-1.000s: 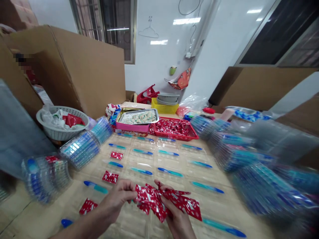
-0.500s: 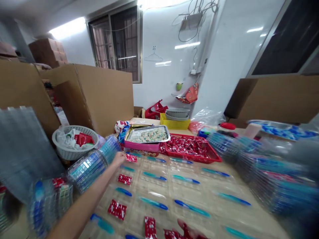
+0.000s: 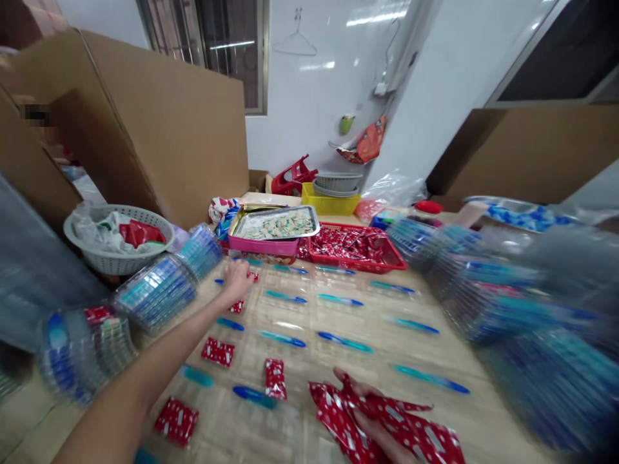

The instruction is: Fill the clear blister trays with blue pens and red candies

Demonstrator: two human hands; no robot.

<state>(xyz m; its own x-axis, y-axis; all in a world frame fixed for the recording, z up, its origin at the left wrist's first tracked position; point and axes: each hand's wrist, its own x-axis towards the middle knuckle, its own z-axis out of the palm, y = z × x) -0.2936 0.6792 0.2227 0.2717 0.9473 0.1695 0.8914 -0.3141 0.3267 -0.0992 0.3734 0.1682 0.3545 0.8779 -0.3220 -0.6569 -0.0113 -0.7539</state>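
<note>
Far beyond the grip, a white wall [image 3: 309,96] closes the room, with a barred window [image 3: 217,45] at its left showing dark glass and reflected strip lights. A wire hanger [image 3: 294,46] hangs on the wall, and a cable drops to a socket [image 3: 382,88] further right. Tall cardboard sheets [image 3: 159,122] stand left of the grip, another cardboard sheet [image 3: 532,151] to its right. A dark window [image 3: 565,51] fills the upper right corner. The wooden surface [image 3: 464,361] is pale.
</note>
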